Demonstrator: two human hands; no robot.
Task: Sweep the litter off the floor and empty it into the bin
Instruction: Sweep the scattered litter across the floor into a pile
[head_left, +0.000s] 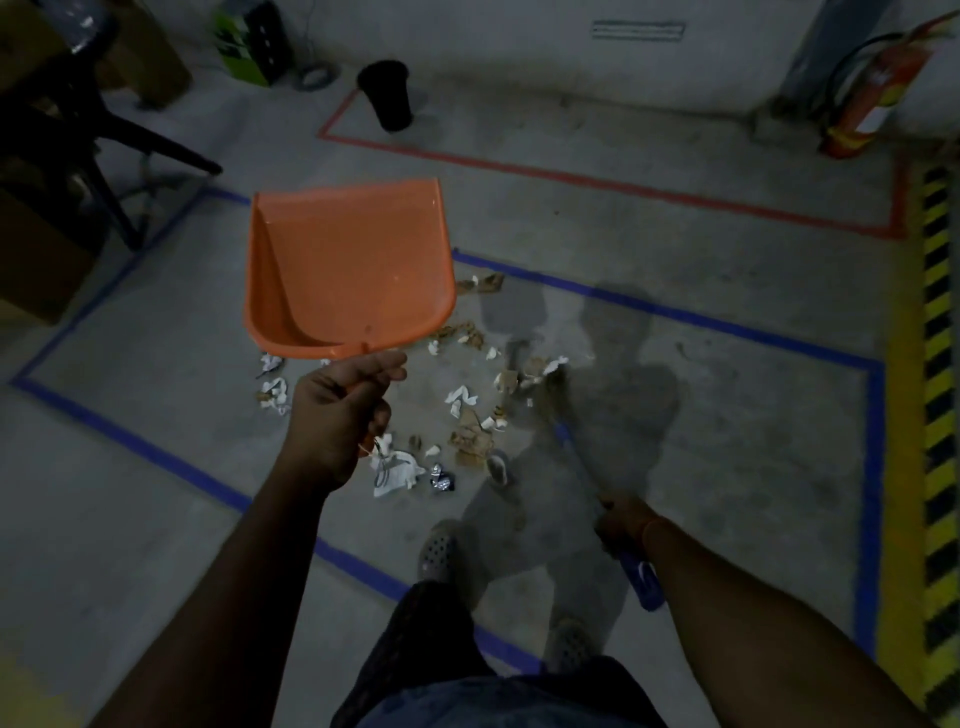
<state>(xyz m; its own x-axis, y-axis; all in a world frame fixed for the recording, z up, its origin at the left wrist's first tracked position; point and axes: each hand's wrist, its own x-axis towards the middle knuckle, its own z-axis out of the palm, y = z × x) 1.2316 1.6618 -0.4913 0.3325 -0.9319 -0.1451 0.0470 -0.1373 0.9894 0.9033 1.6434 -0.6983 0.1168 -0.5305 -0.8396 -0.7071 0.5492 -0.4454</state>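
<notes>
Your left hand (340, 410) holds the dustpan (345, 270) aloft — empty; your right hand (621, 522) grips the broom (576, 457). Litter (467, 415) lies scattered between them, bin (387, 93) far off. Hard strokes could scatter scraps past the blue tape (675, 312).

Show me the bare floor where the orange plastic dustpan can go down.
Bare concrete lies left of the scattered paper litter, inside the blue tape line, and right of the broom head. The middle is crowded. The left hand holds the orange plastic dustpan aloft.
</notes>
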